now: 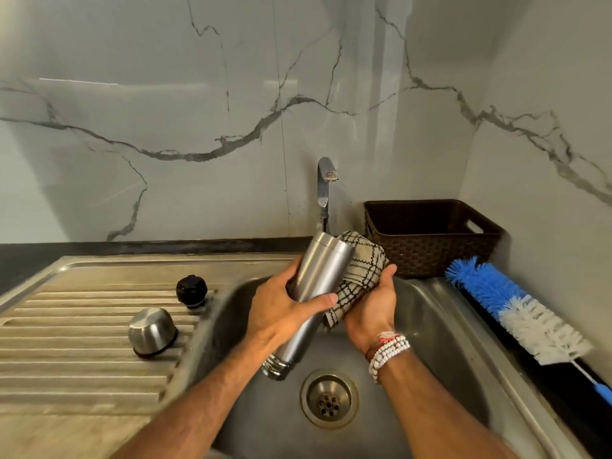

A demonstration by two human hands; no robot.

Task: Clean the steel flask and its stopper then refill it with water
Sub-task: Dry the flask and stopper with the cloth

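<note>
Forearms [205, 402] first, since they're closest: both reach in over the sink [447, 342]. Left to right: steel cap [152, 331] sits rim-down on the drainboard [82, 359], with the black stopper [191, 290] just behind it, neither being touched. My left hand [281, 313] wraps the steel flask [311, 293] round its middle, fingers curled behind, thumb across the front. It's tilted over the basin, threaded mouth down toward the drain. Right hand [374, 309] cups a checked cloth [359, 276] against the flask's side (thumb on top, fingers hidden behind the cloth). I'd guess it's stiff, light while empty and slick if wet, so grip mid-body, not the threads. Bottle brush [516, 309] lies far right.
</note>
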